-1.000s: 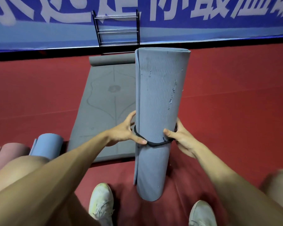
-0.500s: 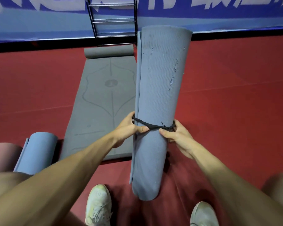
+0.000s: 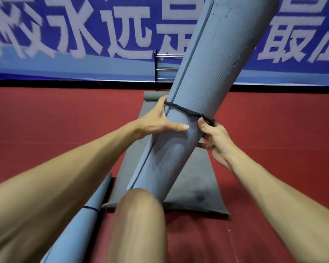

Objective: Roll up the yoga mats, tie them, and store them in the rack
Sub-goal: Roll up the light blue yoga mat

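A rolled blue-grey yoga mat (image 3: 203, 88) leans up and to the right across the middle of the view, its lower end hidden behind my knee (image 3: 139, 221). A black strap (image 3: 186, 111) circles it near mid-length. My left hand (image 3: 160, 120) grips the roll from the left, thumb across its front just below the strap. My right hand (image 3: 215, 135) holds the roll's right side and pinches the strap there. The metal rack (image 3: 165, 73) stands by the far wall, partly hidden behind the roll.
A dark grey mat (image 3: 196, 177) lies partly unrolled on the red floor (image 3: 65, 120) between me and the rack, its far end still rolled. Another blue rolled mat (image 3: 80, 224) with a dark strap lies at the lower left. A blue banner (image 3: 84, 35) covers the back wall.
The roll has tipped from upright to leaning right, and the strap sits higher on it. My view has risen toward the wall, and my knee now covers the roll's lower end.
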`<action>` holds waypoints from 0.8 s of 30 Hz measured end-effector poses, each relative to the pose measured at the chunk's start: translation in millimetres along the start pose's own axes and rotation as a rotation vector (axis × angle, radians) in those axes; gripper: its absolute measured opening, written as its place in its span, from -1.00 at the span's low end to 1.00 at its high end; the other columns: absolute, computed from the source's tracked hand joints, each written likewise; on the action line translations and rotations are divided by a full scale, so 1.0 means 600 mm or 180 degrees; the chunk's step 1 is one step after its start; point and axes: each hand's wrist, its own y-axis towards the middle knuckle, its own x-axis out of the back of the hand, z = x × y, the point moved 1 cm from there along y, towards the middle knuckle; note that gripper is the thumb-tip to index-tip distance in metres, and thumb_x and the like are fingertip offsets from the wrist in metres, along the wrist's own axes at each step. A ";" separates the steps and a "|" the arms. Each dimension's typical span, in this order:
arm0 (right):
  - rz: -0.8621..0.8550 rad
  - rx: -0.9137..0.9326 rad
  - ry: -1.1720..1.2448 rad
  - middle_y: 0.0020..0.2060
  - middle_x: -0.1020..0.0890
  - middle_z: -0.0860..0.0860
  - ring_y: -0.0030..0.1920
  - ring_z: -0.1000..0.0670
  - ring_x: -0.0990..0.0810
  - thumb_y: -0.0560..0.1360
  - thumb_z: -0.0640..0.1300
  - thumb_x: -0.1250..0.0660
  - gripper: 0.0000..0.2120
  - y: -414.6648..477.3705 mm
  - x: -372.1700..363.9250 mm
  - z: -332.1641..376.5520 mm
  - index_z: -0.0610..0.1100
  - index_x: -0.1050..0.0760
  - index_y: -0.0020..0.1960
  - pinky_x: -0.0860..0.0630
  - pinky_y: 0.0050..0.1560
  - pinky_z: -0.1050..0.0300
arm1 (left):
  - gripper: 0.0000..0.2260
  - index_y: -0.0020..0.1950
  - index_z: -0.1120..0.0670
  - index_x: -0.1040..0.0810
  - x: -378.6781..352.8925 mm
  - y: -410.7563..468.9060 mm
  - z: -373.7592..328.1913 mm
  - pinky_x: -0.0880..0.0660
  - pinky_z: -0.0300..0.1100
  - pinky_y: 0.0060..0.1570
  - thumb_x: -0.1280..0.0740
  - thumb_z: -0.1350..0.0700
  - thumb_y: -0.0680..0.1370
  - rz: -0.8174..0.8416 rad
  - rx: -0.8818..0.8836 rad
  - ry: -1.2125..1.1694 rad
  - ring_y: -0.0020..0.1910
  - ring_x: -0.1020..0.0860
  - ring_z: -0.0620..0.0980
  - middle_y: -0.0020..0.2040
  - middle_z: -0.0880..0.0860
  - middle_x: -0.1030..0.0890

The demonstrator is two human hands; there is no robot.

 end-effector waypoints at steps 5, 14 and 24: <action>0.0448 -0.0234 0.0075 0.08 -0.68 0.07 0.09 -0.07 -0.65 0.26 0.20 -0.44 -0.41 0.009 -0.126 0.006 -0.01 -0.51 0.23 -0.59 0.04 -0.17 | -0.03 0.39 0.02 -0.19 0.088 -0.064 0.016 -0.49 -0.13 0.19 -0.65 -0.12 0.15 -0.0997 0.0138 0.0394 0.17 -0.51 -0.13 0.21 -0.07 -0.49; 0.0893 -0.1115 -0.0302 0.07 -0.63 -0.12 0.00 -0.15 -0.66 0.50 0.08 -0.39 -0.55 -0.005 -0.375 -0.117 -0.20 -0.47 0.23 -0.65 -0.12 -0.03 | -0.08 0.33 0.05 -0.31 0.244 -0.255 0.153 -0.48 -0.08 0.17 -0.60 -0.24 0.11 -0.2036 0.1377 0.1002 0.16 -0.51 -0.01 0.20 -0.02 -0.52; 0.1222 -0.1784 -0.0538 0.08 -0.58 -0.17 -0.13 -0.10 -0.65 0.55 -0.21 -0.33 -0.39 -0.087 -0.535 -0.322 -0.16 -0.12 0.51 -0.63 -0.15 -0.07 | -0.06 0.34 0.06 -0.29 0.304 -0.432 0.370 -0.48 -0.07 0.13 -0.59 -0.25 0.11 -0.2256 0.2511 0.1263 0.20 -0.50 0.07 0.22 0.06 -0.52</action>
